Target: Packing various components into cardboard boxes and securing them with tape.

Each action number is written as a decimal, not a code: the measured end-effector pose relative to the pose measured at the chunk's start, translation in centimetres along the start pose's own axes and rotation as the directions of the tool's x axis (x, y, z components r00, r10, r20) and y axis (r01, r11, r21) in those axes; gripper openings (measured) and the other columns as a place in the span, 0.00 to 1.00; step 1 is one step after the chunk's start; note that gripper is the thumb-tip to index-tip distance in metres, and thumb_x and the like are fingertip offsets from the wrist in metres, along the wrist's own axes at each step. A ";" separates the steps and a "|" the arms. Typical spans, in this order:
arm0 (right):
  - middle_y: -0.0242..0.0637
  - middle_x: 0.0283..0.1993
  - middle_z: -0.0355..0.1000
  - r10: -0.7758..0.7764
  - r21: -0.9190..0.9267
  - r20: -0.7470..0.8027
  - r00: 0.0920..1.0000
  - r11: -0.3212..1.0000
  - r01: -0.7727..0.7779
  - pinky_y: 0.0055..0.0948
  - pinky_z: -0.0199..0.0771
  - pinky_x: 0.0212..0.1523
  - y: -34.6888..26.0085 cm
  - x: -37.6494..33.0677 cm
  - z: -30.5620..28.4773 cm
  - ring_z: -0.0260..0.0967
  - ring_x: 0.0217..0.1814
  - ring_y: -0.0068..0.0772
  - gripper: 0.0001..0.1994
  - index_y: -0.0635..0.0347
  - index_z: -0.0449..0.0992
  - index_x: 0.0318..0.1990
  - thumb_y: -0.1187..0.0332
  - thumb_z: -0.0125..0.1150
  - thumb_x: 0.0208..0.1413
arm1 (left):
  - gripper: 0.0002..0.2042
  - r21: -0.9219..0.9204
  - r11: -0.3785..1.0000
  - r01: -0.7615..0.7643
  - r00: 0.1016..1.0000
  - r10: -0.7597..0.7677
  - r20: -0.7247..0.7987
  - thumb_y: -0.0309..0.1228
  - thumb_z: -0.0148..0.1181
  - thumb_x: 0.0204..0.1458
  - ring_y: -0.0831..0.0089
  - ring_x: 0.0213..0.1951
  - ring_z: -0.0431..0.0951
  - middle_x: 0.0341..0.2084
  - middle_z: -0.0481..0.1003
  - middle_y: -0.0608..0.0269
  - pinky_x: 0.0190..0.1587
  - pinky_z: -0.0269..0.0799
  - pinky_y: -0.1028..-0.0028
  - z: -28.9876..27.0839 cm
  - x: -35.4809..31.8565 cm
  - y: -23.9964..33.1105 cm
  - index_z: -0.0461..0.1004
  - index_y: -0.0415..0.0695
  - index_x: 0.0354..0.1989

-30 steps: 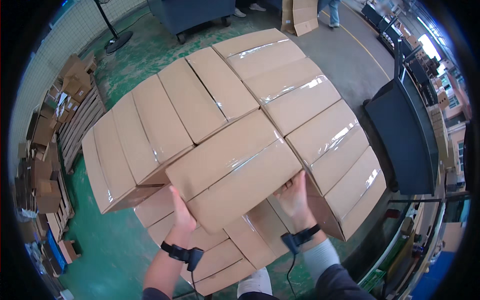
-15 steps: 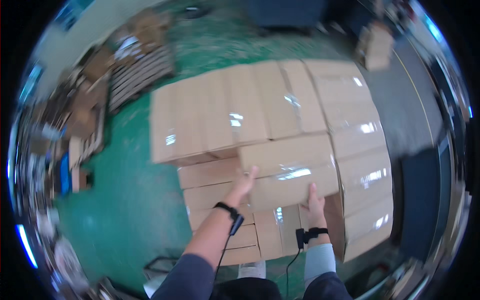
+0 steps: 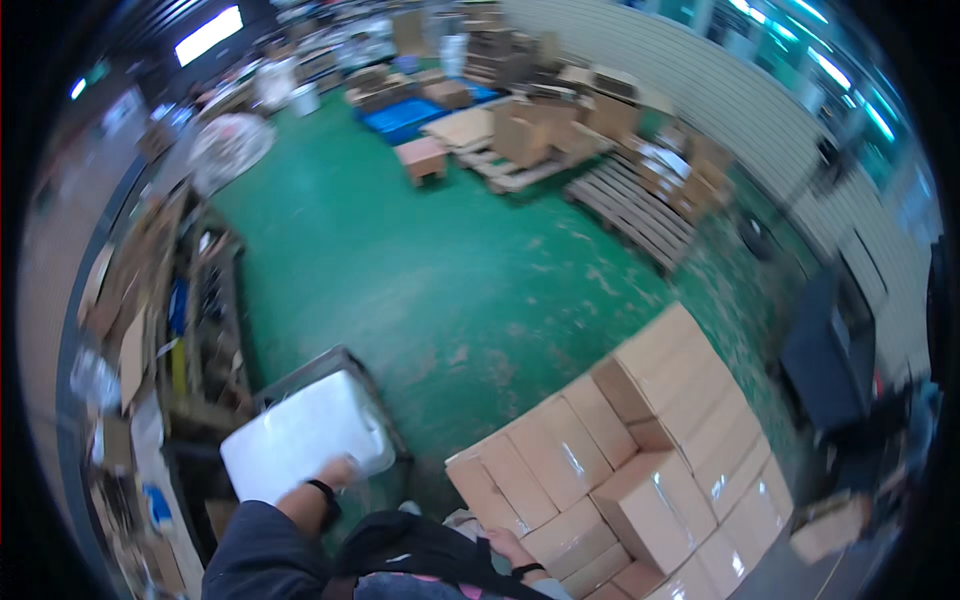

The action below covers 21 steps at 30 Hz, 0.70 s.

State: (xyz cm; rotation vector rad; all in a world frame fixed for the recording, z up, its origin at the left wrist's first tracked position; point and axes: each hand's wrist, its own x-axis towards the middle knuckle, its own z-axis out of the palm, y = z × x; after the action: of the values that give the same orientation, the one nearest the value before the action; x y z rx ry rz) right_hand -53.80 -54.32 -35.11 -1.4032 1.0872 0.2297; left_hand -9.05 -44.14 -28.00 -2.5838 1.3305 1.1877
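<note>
My left hand (image 3: 338, 472) is at the near edge of a white, smooth-topped bundle (image 3: 305, 435) resting on a dark cart (image 3: 372, 380). Its fingers are smeared by motion, and I cannot tell whether it touches the bundle. My right hand (image 3: 508, 545) hangs low beside the stacked cardboard boxes (image 3: 560, 450), fingers loosely stretched, nothing seen in it. One taped box (image 3: 655, 510) sits on top of the lower layer, against the taller row at the right. Dark bands circle both wrists.
Pallets (image 3: 635, 212) with loose cardboard stand along the far wall, near a blue tray (image 3: 405, 118) and a small reddish-brown box (image 3: 420, 160). A cluttered rack (image 3: 205, 300) lines the left. Green floor (image 3: 400, 270) lies between them. A dark cabinet (image 3: 825, 340) stands at right.
The view has swung left, putting the box stack at lower right. Both hands have let go of the taped box, which stays on the stack. The left hand is now by the white bundle.
</note>
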 end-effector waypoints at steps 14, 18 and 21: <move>0.46 0.38 0.77 -0.102 -0.294 -0.353 0.930 0.956 -0.006 0.33 0.74 0.42 -17.0 8.7 -8.7 0.75 0.39 0.37 0.19 0.66 0.76 0.45 0.60 0.59 0.52 | 0.12 -0.495 0.732 0.468 0.871 -0.477 0.119 0.39 0.50 0.54 0.60 0.32 0.79 0.27 0.77 0.59 0.36 0.74 0.62 8.1 -9.2 -19.2 0.73 0.45 0.38; 0.50 0.38 0.77 0.086 -0.659 -0.133 0.987 0.736 -0.153 0.40 0.73 0.43 -18.3 11.1 -12.4 0.75 0.37 0.47 0.18 0.64 0.79 0.41 0.58 0.57 0.50 | 0.18 -0.633 0.585 -0.507 0.862 0.363 -0.354 0.43 0.58 0.50 0.58 0.36 0.79 0.29 0.78 0.52 0.39 0.70 0.55 11.9 -12.4 -17.9 0.72 0.37 0.32; 0.51 0.36 0.77 0.074 -0.715 -0.104 0.992 0.687 -0.126 0.43 0.72 0.43 -17.5 18.9 -14.1 0.75 0.38 0.48 0.18 0.62 0.79 0.39 0.57 0.56 0.50 | 0.17 -0.557 0.737 -0.383 0.924 0.317 -0.215 0.43 0.58 0.50 0.56 0.36 0.79 0.29 0.78 0.52 0.39 0.70 0.55 8.2 -7.9 -18.8 0.72 0.37 0.31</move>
State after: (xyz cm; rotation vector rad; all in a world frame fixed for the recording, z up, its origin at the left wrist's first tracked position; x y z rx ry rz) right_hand -38.07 -79.15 -34.11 -2.0674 1.1866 0.7677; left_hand -3.84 -23.88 -34.94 -2.9022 1.7737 1.8085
